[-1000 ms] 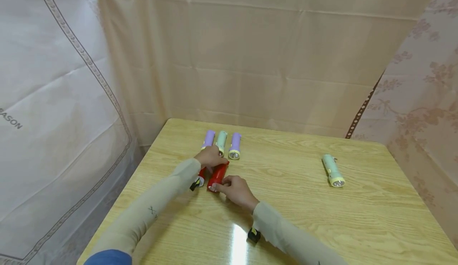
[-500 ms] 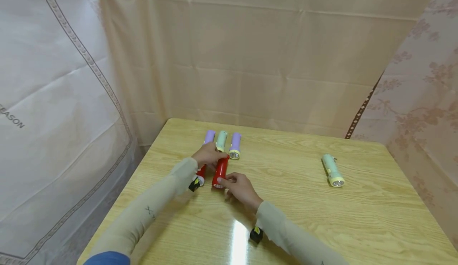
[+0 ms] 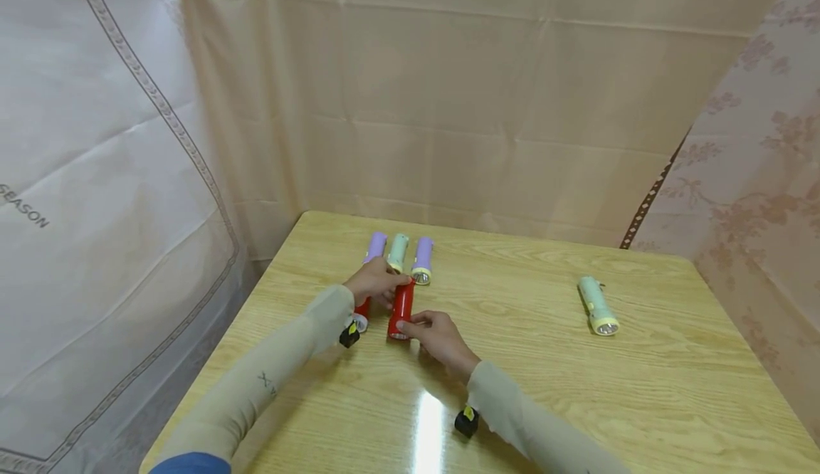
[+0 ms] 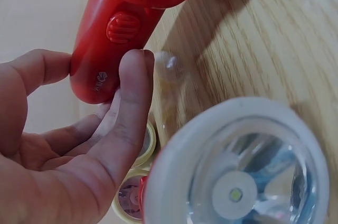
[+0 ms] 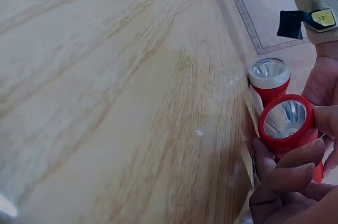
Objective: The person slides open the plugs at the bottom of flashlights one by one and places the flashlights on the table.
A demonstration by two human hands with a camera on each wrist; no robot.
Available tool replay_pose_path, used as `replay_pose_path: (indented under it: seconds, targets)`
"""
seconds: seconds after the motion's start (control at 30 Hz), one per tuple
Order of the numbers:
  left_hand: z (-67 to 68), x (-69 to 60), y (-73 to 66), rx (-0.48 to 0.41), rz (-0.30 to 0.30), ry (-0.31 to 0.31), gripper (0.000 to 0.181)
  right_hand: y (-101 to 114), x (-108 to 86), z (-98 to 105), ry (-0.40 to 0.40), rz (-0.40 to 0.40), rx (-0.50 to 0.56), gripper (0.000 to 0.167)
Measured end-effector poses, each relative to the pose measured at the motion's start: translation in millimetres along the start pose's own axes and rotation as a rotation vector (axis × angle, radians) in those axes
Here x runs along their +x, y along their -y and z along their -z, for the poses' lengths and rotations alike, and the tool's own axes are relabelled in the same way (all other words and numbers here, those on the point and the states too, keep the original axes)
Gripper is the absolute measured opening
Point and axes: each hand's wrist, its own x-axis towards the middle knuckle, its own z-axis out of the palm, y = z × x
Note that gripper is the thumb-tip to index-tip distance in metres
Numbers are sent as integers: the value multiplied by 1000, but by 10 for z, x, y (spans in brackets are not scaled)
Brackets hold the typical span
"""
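My left hand (image 3: 376, 282) pinches the back end of a red flashlight (image 3: 402, 304) between thumb and fingers. Near its lens end, my right hand (image 3: 443, 342) grips the same flashlight. In the left wrist view the red flashlight (image 4: 113, 34) shows its ribbed switch. Its reflector faces the camera in the right wrist view, where the red rim (image 5: 287, 123) sits between the fingers. Just left of it lies a second red flashlight with a white rim (image 3: 361, 322), partly hidden by my left hand; its white rim (image 4: 237, 171) looms large in the left wrist view.
Behind my left hand lie a purple flashlight (image 3: 376, 244), a mint one (image 3: 398, 250) and another purple one (image 3: 423, 255), side by side. A separate mint flashlight (image 3: 598, 307) lies on the right of the wooden table (image 3: 512, 360). Cloth hangings (image 3: 448, 104) surround the table.
The red flashlight has shifted to the right, away from the white-rimmed one, and turned from slanted to nearly straight. Both hands moved with it and kept hold.
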Motion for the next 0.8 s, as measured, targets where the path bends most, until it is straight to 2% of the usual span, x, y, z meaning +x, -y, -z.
replay_pose_path:
  seconds: [0.37,0.6,0.8]
  targets:
    - [-21,-31,-38,-22,10,0,31,-24,-59,97,-10,20,-52,47]
    - [-61,-61,-57,-48,-14,11,32,-22,-121,171,-4,44,-67,47]
    - [-103,-82,-92,-73,-41,50,32,-35,-187,276,16,42,-89,49]
